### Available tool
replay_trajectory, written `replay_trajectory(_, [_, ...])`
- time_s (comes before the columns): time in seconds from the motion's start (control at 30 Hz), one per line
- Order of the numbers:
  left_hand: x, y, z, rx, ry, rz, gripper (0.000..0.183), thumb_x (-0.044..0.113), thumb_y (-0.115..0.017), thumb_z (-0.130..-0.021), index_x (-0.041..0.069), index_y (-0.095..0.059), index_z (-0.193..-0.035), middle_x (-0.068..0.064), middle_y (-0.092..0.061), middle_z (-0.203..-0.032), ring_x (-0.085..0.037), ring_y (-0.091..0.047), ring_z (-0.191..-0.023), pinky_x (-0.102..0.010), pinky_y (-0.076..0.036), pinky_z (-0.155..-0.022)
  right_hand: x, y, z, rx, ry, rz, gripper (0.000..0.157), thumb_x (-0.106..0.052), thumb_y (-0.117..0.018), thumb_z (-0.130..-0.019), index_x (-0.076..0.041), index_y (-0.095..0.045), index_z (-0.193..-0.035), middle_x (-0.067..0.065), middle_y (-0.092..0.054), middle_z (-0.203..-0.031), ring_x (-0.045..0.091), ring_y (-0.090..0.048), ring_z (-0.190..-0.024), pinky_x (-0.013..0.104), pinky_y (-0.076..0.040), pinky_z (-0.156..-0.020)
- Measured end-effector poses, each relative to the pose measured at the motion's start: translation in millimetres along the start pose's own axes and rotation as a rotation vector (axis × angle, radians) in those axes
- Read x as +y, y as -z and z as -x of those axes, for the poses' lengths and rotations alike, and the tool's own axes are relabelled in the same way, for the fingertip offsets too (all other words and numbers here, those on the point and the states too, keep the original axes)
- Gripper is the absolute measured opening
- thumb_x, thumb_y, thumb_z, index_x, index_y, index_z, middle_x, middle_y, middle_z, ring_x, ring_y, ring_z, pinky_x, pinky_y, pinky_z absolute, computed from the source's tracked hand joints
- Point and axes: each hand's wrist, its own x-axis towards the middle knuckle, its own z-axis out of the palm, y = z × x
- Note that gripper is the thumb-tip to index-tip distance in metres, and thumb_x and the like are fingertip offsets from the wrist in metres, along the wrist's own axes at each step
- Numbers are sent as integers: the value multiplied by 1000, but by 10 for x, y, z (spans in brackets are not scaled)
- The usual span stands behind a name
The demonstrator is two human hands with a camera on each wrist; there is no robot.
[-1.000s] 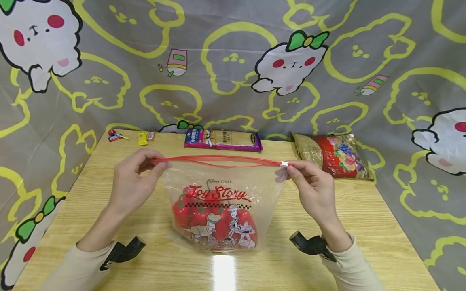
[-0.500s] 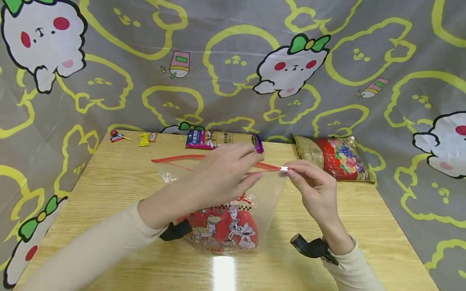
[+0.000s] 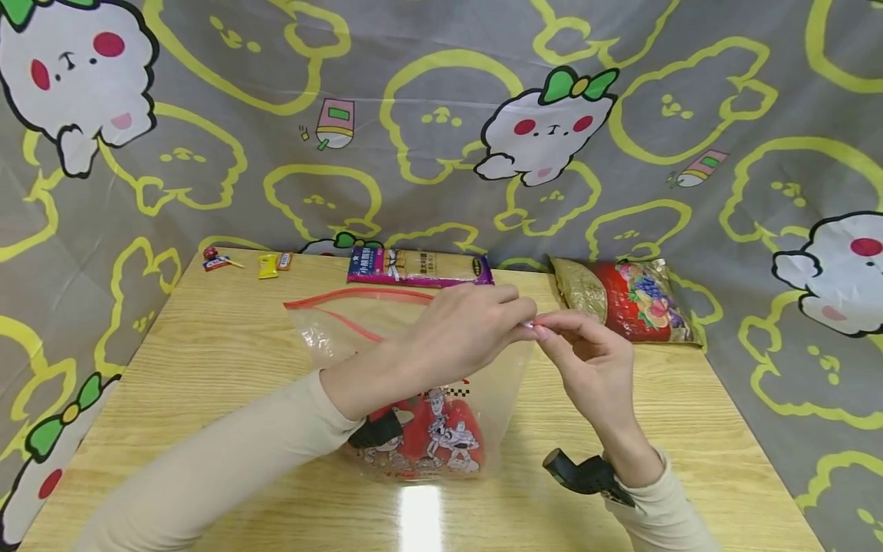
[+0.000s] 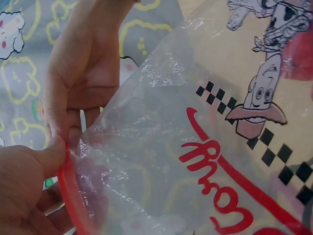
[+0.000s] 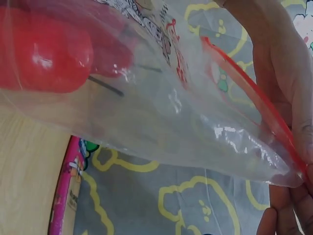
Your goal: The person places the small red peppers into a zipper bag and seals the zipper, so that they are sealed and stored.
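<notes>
In the head view a clear zip bag (image 3: 493, 399) with a Toy Story print stands on the table. Red glossy objects (image 5: 58, 54) with thin dark stems lie inside it. The bag's red zip strip (image 3: 338, 295) gapes on the left side. My left hand (image 3: 462, 326) reaches across the bag's front and pinches the small white slider (image 3: 527, 324) at the right end of the strip. Close beside it, my right hand (image 3: 596, 368) pinches the top right corner of the bag. Most of the slider is hidden by fingers.
Behind the bag lies a purple-edged noodle packet (image 3: 421, 266). A gold and red bag (image 3: 635, 299) lies at the back right. Small wrapped candies (image 3: 269, 265) and a lollipop (image 3: 211, 253) sit at the back left. A patterned cloth (image 3: 428, 92) rises behind the wooden table (image 3: 241, 368).
My left hand has let go of the bag's top left corner and crossed right to the slider. The right hand keeps hold of the right corner.
</notes>
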Motion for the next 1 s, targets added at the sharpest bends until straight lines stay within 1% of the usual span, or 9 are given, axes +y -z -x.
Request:
replay_trajectory(0.1, [-28,6,20,6,-4,11,21,33,-53,-91,15,-62,-84,5,-51,-69,-9,-43,-54,-21,-34,-49,8,-17,-11,-20,33,40,17,21,-56,-77,14,-63,-90,9,-67,-89,17,-64,-84,22,-49,-76])
replay_trajectory(0.17, [-54,18,35,6,-6,16,20,32,-54,-91,15,-63,-85,5,-52,-72,-9,-45,-58,-22,-36,-52,13,-25,-16,-27,42,67,17,21,-55,-78,13,-63,-90,10,-66,-89,16,-63,-83,22,-49,-77])
replay_trajectory(0.27, [-100,41,69,3,10,31,18,29,-56,-91,15,-62,-84,5,-52,-74,-8,-46,-59,-21,-37,-52,10,-32,-19,-15,24,120,17,20,-55,-78,12,-63,-91,9,-65,-87,14,-63,-81,21,-49,-76])
replay_trajectory(0.4, [-150,67,120,-11,34,84,15,26,-55,-92,14,-61,-84,5,-50,-74,-7,-43,-58,-19,-35,-51,1,-42,-17,-11,-13,160,17,18,-54,-81,9,-62,-93,10,-64,-83,14,-64,-78,20,-49,-71])
replay_trajectory(0.47, [-161,77,133,-14,34,105,15,25,-55,-92,13,-61,-84,5,-50,-74,-7,-43,-59,-19,-35,-52,-3,-54,-21,-19,-19,155,16,17,-54,-82,9,-61,-94,11,-64,-81,14,-64,-76,20,-49,-70])
replay_trajectory(0.57, [-165,79,133,-13,19,132,14,23,-56,-92,12,-65,-89,5,-55,-78,-6,-46,-63,-18,-37,-55,-11,-77,-29,-30,-19,160,18,16,-54,-82,8,-62,-97,11,-64,-80,14,-63,-74,19,-49,-69])
replay_trajectory(0.7, [-161,69,125,-11,3,149,14,21,-57,-91,13,-68,-92,5,-59,-82,-5,-48,-67,-17,-39,-58,-44,-126,-42,-36,-5,158,19,19,-55,-79,9,-64,-93,12,-63,-77,13,-61,-73,19,-49,-71])
replay_trajectory(0.83, [-169,65,130,-6,-1,150,14,22,-57,-91,14,-68,-88,5,-57,-79,-5,-46,-65,-18,-37,-57,-132,-187,-70,-38,27,173,17,23,-54,-77,12,-63,-85,17,-60,-73,12,-59,-72,19,-48,-71])
replay_trajectory(1.0, [-211,105,165,-16,-1,142,13,21,-57,-91,14,-67,-86,6,-54,-78,-6,-45,-66,-19,-37,-59,-208,-219,-99,-29,43,195,15,22,-54,-78,11,-63,-84,15,-60,-72,12,-58,-72,18,-47,-70])
